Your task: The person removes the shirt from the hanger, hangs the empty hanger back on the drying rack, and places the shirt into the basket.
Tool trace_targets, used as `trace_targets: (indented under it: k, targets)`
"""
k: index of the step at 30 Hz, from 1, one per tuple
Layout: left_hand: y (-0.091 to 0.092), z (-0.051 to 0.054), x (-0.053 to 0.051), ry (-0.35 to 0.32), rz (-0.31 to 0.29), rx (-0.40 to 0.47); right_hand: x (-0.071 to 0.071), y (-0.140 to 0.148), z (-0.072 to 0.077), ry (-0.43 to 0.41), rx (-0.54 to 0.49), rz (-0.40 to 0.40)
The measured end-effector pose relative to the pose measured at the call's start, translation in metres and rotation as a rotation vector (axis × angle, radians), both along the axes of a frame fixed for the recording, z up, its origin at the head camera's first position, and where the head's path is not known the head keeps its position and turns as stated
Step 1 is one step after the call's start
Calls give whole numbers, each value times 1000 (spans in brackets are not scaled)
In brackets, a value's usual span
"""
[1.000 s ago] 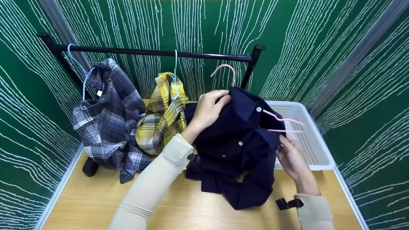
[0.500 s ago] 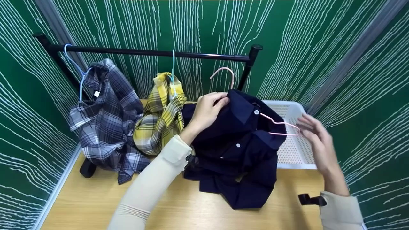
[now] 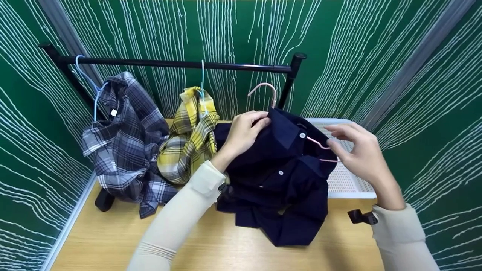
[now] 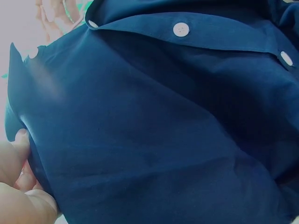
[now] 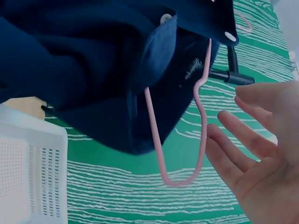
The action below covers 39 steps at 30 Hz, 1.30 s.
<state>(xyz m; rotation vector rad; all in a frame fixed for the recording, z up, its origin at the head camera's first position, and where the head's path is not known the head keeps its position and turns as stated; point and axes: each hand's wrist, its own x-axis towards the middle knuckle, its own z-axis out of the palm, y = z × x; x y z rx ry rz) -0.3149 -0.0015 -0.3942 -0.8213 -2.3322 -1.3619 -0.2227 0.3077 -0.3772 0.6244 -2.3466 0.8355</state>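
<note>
A navy button shirt point(image 3: 260, 165) is draped partly over a pink hanger point(image 5: 156, 135). The hanger's hook point(image 3: 276, 96) rises behind the collar, apart from the black rail. One looped hanger end sticks out through the neck opening. My left hand point(image 3: 244, 133) pinches the shirt by the collar near the hook's base; in the left wrist view its thumb point(image 4: 21, 140) lies on the cloth edge. My right hand point(image 3: 357, 150), fingers spread and loosely bent, is beside the protruding hanger end. In the right wrist view its fingertips are at the hanger wire; whether they touch, I cannot tell.
A black clothes rail point(image 3: 169, 64) spans the back. From it hang a grey plaid shirt point(image 3: 128, 146) on a blue hanger and a yellow plaid shirt point(image 3: 188, 150) on a light-blue one. A white basket point(image 3: 371, 194) stands right on the wooden table point(image 3: 226, 248).
My right hand has let go of the shirt's collar, swung out to the right, then come back and up to the hanger's protruding end. My left hand keeps its grip in nearly the same place.
</note>
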Motion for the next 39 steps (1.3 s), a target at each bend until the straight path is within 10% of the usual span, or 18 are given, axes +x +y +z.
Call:
trace_targets:
  k: [19, 39]
  targets:
    - [5, -1, 3, -19, -39, -24, -22, -22, -26, -133, -20, 27]
    - [13, -2, 3, 5, -72, -11, -4, -6, -18, -142, -89, 10]
